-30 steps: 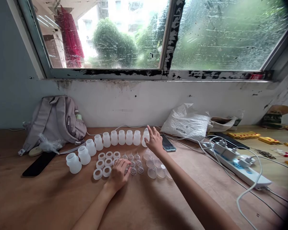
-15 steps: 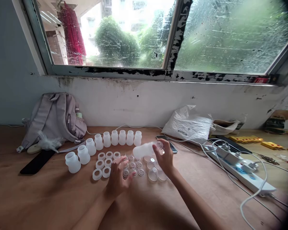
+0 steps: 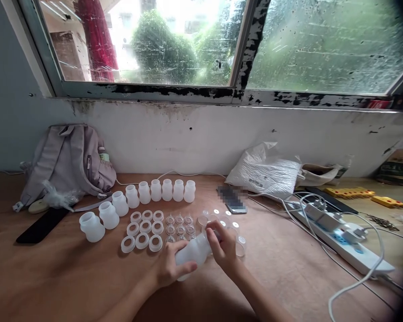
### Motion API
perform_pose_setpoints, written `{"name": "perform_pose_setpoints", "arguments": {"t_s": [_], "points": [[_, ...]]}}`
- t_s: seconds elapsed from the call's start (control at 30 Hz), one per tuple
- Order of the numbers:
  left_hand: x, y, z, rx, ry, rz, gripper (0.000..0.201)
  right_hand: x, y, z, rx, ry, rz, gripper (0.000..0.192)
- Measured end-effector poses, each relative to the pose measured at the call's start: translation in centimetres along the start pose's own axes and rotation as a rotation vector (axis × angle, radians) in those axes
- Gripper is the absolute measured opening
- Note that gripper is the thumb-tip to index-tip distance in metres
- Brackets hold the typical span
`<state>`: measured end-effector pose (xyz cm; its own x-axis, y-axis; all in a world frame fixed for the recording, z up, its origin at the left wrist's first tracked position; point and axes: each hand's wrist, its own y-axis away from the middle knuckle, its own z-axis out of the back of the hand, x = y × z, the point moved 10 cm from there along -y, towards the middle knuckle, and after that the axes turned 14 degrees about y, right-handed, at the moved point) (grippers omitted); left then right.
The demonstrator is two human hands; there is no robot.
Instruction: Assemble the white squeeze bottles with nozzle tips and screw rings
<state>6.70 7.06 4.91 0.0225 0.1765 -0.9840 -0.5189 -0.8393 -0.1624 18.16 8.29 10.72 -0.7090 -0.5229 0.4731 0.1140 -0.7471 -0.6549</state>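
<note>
Both my hands hold one white translucent bottle [image 3: 192, 253] lying sideways just above the wooden table [image 3: 70, 277]. My left hand [image 3: 169, 267] grips its body and my right hand [image 3: 222, 247] pinches its neck end. Behind them stands a curved row of several white bottles [image 3: 156, 191]. In front of that row lie several white rings [image 3: 143, 228], small clear nipples [image 3: 179, 225] and clear round caps [image 3: 233, 226].
A grey backpack [image 3: 67, 163] leans on the wall at the left, a black phone [image 3: 42, 225] beside it. Another phone [image 3: 231, 199], a white plastic bag [image 3: 267, 172], a power strip [image 3: 342, 235] with cables and yellow parts [image 3: 347, 192] lie to the right.
My right hand took the rightmost bottle from the row and brought it toward me. My left hand left the small nipples and closed on the bottle's body.
</note>
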Motion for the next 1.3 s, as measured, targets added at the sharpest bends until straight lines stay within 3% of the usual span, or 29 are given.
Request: {"name": "perform_pose_setpoints", "arguments": {"t_s": [0.13, 0.23, 0.37, 0.47, 0.53, 0.63, 0.73, 0.8, 1.0, 1.13, 1.2, 1.3], "points": [[2.5, -0.1, -1.8, 0.085, 0.500, 0.235, 0.039, -1.4, 0.0, -0.4, 0.026, -0.104, -0.161, 0.021], [4.5, 0.8, -3.5, 0.172, 0.779, 0.426, 0.053, -3.0, -0.4, 0.5, -0.051, -0.177, -0.276, 0.024], [5.2, 2.8, -5.9, 0.422, 0.916, 0.577, 0.055, -8.2, -0.4, 5.3, -0.408, -0.241, -0.542, 0.025], [5.0, 2.7, -5.8, 0.435, 0.904, 0.516, 0.049, -10.8, -1.2, 8.4, -0.479, -0.110, -0.600, 0.032], [5.0, 2.1, -5.3, 0.377, 0.908, 0.472, 0.049, -12.4, -1.8, 9.5, -0.378, 0.130, -0.640, 0.035], [5.2, 1.5, -4.5, 0.300, 0.921, 0.446, 0.050, -15.1, -2.0, 8.8, -0.048, 0.480, -0.686, 0.026], [5.2, 1.3, -3.9, 0.258, 0.931, 0.423, 0.048, -17.6, -0.8, 6.9, 0.240, 0.570, -0.702, 0.017], [5.0, 1.4, -3.7, 0.256, 0.936, 0.412, 0.046, -18.7, 0.0, 6.0, 0.336, 0.571, -0.714, 0.014], [4.3, 1.5, -4.0, 0.283, 0.921, 0.401, 0.043, -19.3, 0.4, 4.5, 0.383, 0.546, -0.663, 0.009], [4.1, 1.3, -4.1, 0.287, 0.913, 0.396, 0.043, -19.5, 0.7, 4.2, 0.425, 0.425, -0.730, 0.021], [4.3, 1.2, -4.1, 0.281, 0.917, 0.387, 0.041, -18.5, -0.2, 5.0, 0.330, 0.382, -0.714, 0.027], [4.7, 1.3, -4.3, 0.302, 0.931, 0.389, 0.041, -14.6, -2.4, 6.8, 0.026, 0.311, -0.588, 0.029]]}}
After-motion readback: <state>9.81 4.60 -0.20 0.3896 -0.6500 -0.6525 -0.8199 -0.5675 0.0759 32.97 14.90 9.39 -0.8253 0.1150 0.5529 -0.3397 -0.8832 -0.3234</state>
